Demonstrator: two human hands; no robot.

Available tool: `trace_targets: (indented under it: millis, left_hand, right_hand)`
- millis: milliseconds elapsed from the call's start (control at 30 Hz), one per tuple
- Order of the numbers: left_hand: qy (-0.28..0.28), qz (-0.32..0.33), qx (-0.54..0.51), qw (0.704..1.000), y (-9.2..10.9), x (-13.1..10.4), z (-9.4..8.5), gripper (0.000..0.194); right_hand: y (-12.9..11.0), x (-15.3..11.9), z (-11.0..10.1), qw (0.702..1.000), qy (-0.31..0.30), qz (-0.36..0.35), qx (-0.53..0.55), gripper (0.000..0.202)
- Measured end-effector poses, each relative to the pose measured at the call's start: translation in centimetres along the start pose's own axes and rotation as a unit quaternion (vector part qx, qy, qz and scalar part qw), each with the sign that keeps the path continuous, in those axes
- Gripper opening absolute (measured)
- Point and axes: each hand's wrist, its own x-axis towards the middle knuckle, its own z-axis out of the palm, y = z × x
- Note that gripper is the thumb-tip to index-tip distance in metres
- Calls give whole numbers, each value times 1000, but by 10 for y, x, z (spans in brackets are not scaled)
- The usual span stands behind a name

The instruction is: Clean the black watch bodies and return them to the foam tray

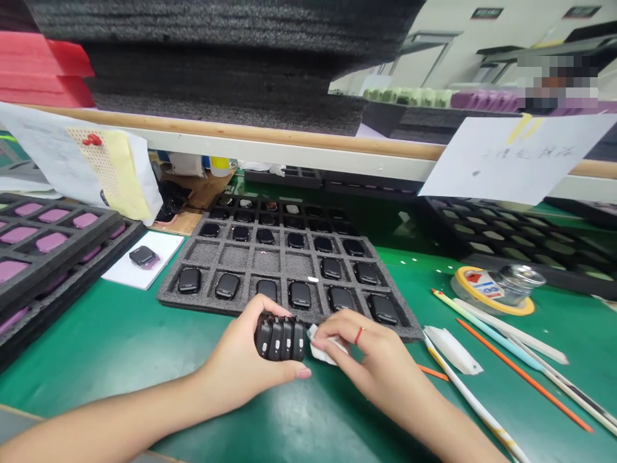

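Several black watch cases (281, 339), stacked side by side, are gripped between the thumb and fingers of my left hand (241, 354). Small light ovals show on the sides facing me. Just right of the stack, my right hand (371, 350) pinches a crumpled white cloth or tissue (328, 347) close to the last case. A red band circles one finger of that hand. Behind both hands lies a grey foam tray (166, 292) with square compartments. Many of them hold black watch cases, while several in the second row from the front hold none.
Stacked foam trays (130, 235) with purple pieces stand left, beside a white pad (139, 276) bearing one watch case. At right lie a tape roll (463, 289), a metal-topped jar (523, 280), a white packet (453, 349) and several thin sticks (525, 373). A shelf edge (289, 145) crosses above.
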Motion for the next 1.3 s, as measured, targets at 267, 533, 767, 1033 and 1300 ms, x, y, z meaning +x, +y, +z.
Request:
trace_targets:
  millis: [267, 533, 767, 1033, 1300]
  left_hand:
    - [-15, 32, -79, 996, 11, -12, 0, 63]
    - [-33, 104, -130, 986, 14, -12, -2, 74]
    - [-141, 57, -228, 962, 5, -14, -12, 50]
    - [-177, 186, -115, 960, 16, -18, -9, 46]
    - [-173, 167, -126, 962, 10, -17, -8, 42]
  right_hand:
    - [-23, 13, -10, 999, -46, -14, 14, 86]
    - [-37, 45, 36, 968, 12, -129, 214, 77]
    - [-37, 40, 33, 967, 53, -91, 231, 94]
    - [-36, 36, 26, 967, 64, -125, 214, 91]
    - [-37, 35, 25, 968, 59, -139, 198, 91]
